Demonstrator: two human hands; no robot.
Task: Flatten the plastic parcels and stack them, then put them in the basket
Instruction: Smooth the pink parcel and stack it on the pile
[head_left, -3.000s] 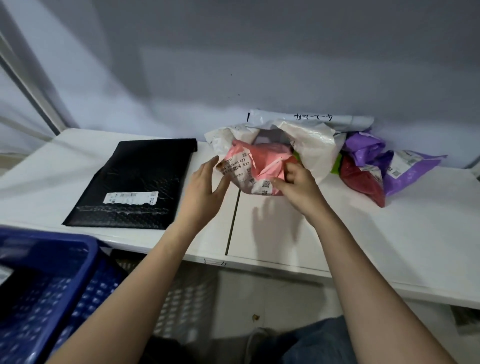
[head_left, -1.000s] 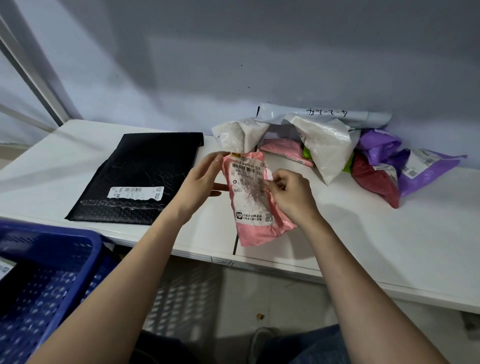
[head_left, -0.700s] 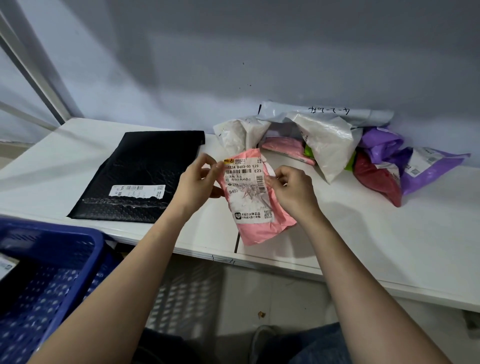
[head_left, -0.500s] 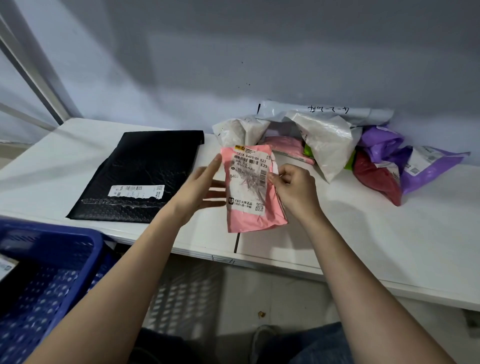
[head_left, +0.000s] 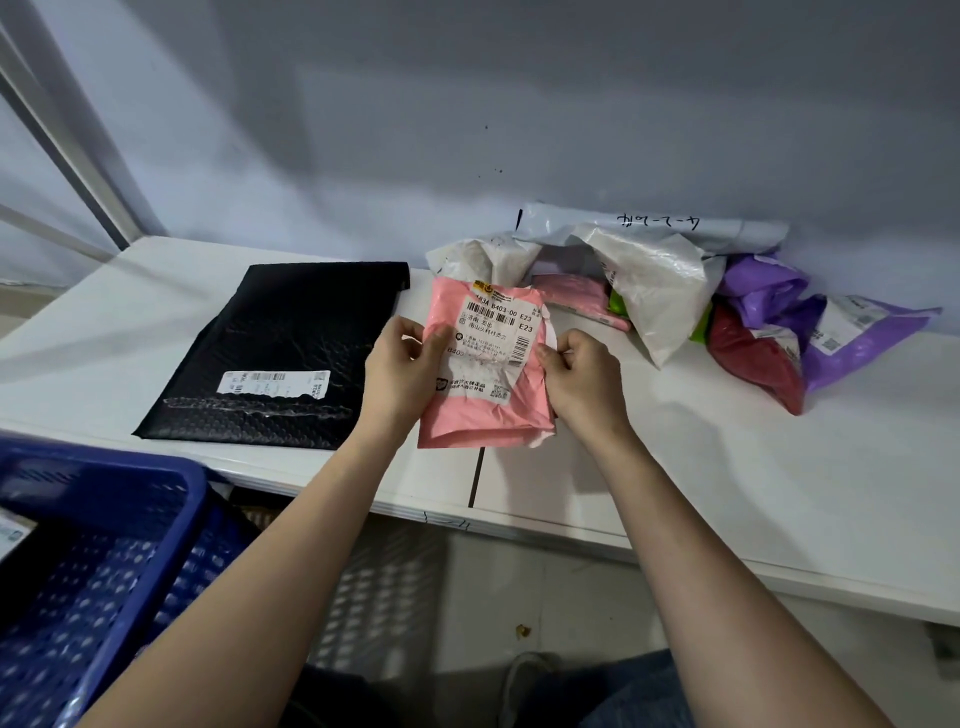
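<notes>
Both hands on the pink parcel (head_left: 485, 371): left hand (head_left: 400, 371) pinches its left edge, right hand (head_left: 582, 382) grips the right edge, holding it just above the table (head_left: 727, 467), black parcel (head_left: 280, 353) left of them.

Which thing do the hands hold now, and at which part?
The pink parcel: the left hand grips its left edge, the right hand pinches its right edge.

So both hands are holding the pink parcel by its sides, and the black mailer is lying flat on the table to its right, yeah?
Not quite: the head view shows the black mailer lying flat on the table to the left of the pink parcel, not right. Left hand and right hand do hold its sides.
</notes>
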